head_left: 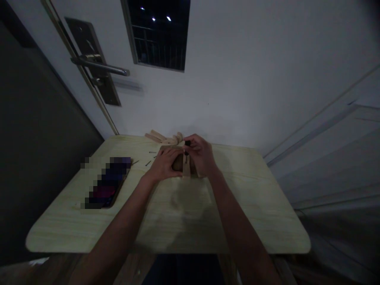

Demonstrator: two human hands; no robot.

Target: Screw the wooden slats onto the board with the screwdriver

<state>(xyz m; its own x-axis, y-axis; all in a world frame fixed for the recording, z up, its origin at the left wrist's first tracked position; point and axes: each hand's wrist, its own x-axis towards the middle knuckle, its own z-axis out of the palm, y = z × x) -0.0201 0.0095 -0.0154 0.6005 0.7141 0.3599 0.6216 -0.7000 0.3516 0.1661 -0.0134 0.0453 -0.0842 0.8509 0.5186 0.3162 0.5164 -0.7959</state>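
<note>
At the far middle of a pale wooden table both my hands rest on a small wooden piece. My left hand presses down on its left side with fingers curled over it. My right hand pinches a small black-handled tool held upright against the wood. Several small dark nails or screws lie loose on the table just left of my left hand. The light is dim and the wooden piece is partly hidden by my fingers.
Light wooden sticks lie piled at the table's far edge against the white wall. A flat phone-like thing, blurred out, lies at the left. A door with a metal handle stands at the left; a dark window is above.
</note>
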